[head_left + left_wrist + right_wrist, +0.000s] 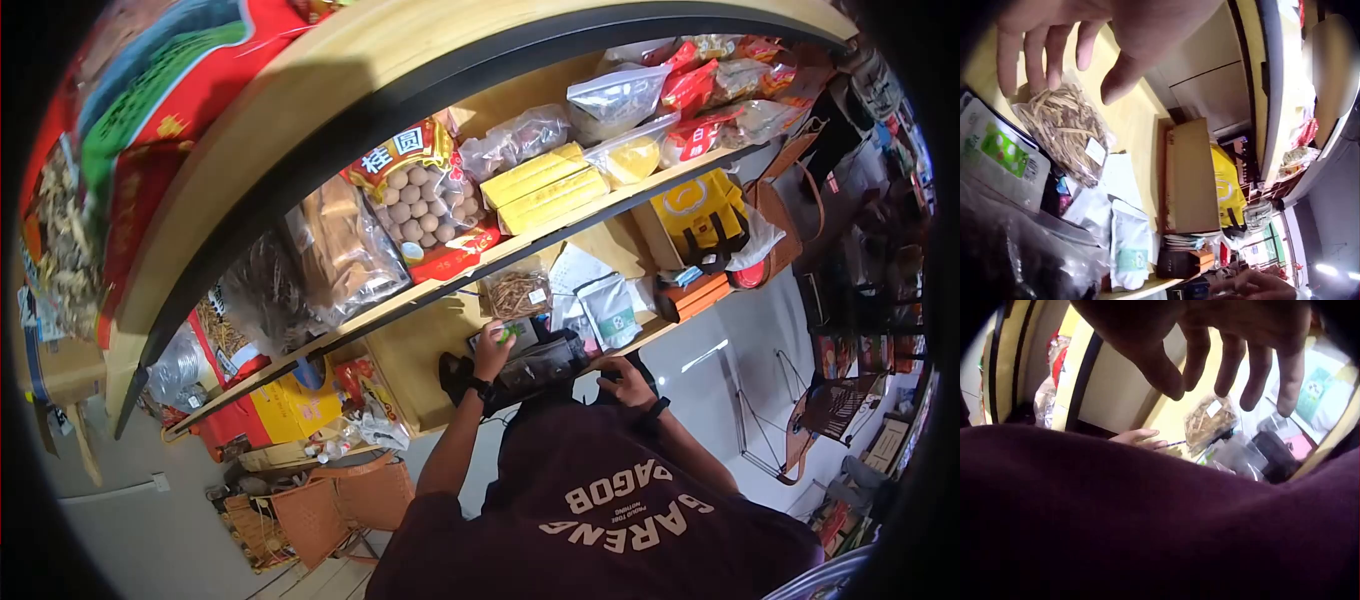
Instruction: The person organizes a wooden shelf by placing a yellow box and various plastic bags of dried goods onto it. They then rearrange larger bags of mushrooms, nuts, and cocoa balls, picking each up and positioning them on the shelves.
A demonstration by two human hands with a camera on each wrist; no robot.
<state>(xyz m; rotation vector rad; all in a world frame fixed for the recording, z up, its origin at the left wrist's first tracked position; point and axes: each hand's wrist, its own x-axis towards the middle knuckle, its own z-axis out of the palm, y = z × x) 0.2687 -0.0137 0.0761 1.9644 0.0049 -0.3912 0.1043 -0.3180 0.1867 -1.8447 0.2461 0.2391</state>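
Observation:
My left hand (490, 352) is over the wooden shelf, beside a clear bag of dried brown strips (517, 294). In the left wrist view the left hand's (1104, 31) fingers hang apart, their tips right at the edge of the bag of strips (1067, 134), with none curled round it. A pouch with a green label (1007, 150) lies near this bag, and dark clear-plastic packaging (540, 365) is in front. My right hand (628, 383) is at the shelf's front edge. In the right wrist view its fingers (1229, 365) hang loosely spread and hold nothing.
White pouches (610, 312) and a paper sheet (575, 268) lie right of the bag. A cardboard box (1192, 178) with a yellow bag (1225, 187) stands farther right. The upper shelf (420, 290) holds bagged dried goods and yellow boxes (545, 190), overhanging the work area.

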